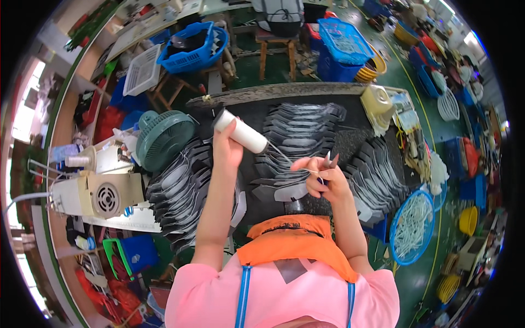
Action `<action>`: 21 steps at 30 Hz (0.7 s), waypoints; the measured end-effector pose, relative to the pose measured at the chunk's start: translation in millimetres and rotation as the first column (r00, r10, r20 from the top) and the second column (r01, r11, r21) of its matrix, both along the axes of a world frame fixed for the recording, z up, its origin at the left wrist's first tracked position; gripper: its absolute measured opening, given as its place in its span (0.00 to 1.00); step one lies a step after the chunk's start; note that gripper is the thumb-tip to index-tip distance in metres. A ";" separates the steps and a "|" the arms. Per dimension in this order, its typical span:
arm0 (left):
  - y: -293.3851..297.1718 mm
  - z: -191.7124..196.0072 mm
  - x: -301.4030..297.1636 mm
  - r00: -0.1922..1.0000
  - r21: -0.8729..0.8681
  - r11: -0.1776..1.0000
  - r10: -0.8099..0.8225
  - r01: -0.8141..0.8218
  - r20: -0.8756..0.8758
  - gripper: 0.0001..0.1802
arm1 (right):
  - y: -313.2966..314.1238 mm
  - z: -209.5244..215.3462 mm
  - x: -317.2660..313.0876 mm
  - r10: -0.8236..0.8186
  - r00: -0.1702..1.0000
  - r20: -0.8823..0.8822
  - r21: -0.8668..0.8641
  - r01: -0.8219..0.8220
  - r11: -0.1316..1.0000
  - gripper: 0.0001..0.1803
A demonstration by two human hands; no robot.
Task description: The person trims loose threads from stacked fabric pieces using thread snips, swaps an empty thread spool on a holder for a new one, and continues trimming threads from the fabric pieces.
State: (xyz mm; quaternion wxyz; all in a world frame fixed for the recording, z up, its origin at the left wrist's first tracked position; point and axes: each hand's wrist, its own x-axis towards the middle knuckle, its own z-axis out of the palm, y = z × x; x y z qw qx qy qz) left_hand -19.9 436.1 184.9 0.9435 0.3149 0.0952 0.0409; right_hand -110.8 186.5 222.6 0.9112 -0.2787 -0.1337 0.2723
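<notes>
My left hand (227, 146) is closed around a white spool of thread (244, 133), held tilted above the dark worktable. From the spool's right end a pale strand (280, 153) runs to my right hand (331, 181), where the fingers pinch it. That same hand also has a pair of scissors (331, 162) in it, blades pointing up and away from me. Beneath and between both hands lies a fanned row of flat black-and-grey pieces (299, 130). Similar rows lie left (183, 186) and right (377, 177) of it.
A green fan (167, 140) and a cream-coloured machine (98, 194) stand at my left. On the far right of the table sits a yellowish plastic container (377, 104). Beside the table is a blue basket of white strips (413, 227). A wooden stool (278, 52) stands beyond the table.
</notes>
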 end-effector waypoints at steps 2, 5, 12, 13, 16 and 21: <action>15.0 6.7 27.4 0.997 0.185 0.983 0.009 -0.023 0.080 0.22 | 17.5 1.3 16.1 0.051 0.998 -0.037 -0.068 -0.053 0.996 0.04; 31.8 32.3 75.0 0.977 0.718 0.674 0.028 -0.174 0.210 0.27 | 59.7 5.0 60.4 -0.153 0.968 0.196 -0.668 0.247 0.702 0.10; 95.9 5.7 190.0 0.912 0.858 0.317 0.218 -0.403 0.348 0.30 | 136.7 -35.6 194.3 -0.042 0.867 0.497 -0.783 0.469 0.407 0.10; 105.7 -10.0 200.2 0.911 0.855 0.328 0.238 -0.402 0.336 0.30 | 144.5 -39.2 204.7 -0.023 0.877 0.480 -0.795 0.446 0.411 0.10; 113.6 -50.0 212.6 0.934 0.918 0.234 0.243 -0.320 0.264 0.30 | 158.9 -70.2 230.4 0.038 0.879 0.476 -0.830 0.435 0.348 0.12; 98.8 -97.4 192.7 0.651 0.904 0.398 0.729 -0.154 -0.209 0.33 | 165.5 -99.9 210.6 0.278 0.942 0.186 -0.958 0.111 0.264 0.13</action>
